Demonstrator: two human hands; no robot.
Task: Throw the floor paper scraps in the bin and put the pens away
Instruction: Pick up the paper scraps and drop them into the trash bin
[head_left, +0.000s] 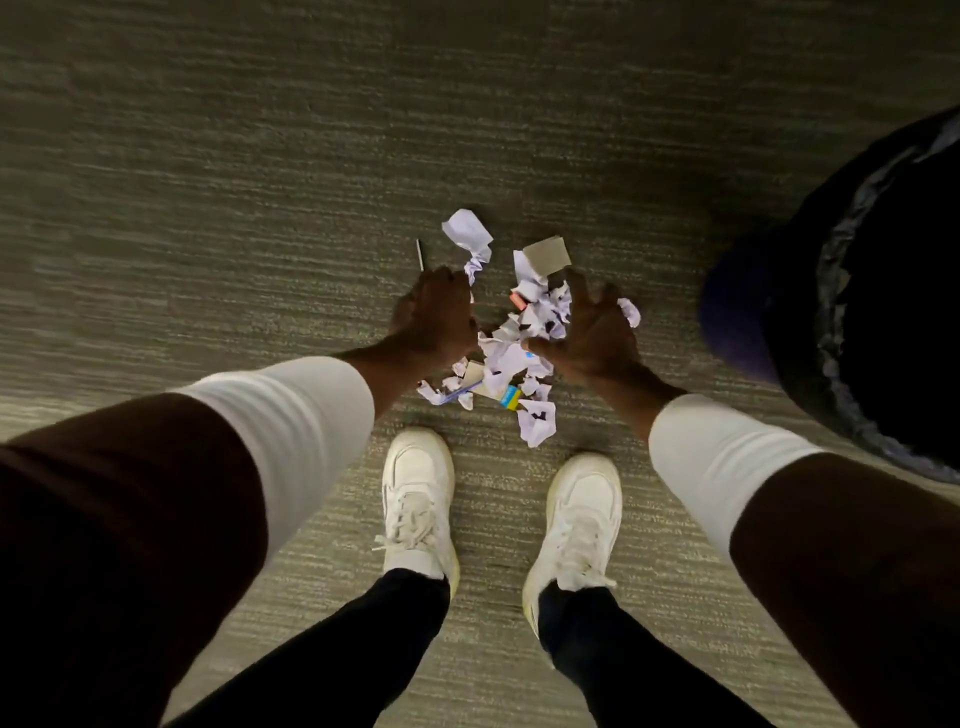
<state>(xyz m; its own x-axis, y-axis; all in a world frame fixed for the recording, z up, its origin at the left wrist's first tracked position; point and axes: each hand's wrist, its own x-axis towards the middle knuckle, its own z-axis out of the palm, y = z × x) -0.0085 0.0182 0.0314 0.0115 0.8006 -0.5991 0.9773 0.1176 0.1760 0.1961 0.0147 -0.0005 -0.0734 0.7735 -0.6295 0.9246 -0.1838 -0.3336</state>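
Note:
A heap of crumpled white paper scraps (511, 345) lies on the carpet just ahead of my feet, mixed with a brown card piece (546, 254) and a blue and yellow scrap (510, 397). A thin pen (420, 254) lies on the floor at the heap's upper left, and a blue pen (460, 392) pokes out of the heap's near left side. My left hand (436, 317) hovers at the heap's left edge with fingers spread. My right hand (592, 332) is at the right edge, fingers apart, touching scraps. The dark bin (883, 312) with a liner stands to the right.
My two white shoes (418, 499) stand close behind the heap. A loose crumpled sheet (467, 234) lies at the far side of the pile. Grey striped carpet (208, 208) stretches to the left and ahead.

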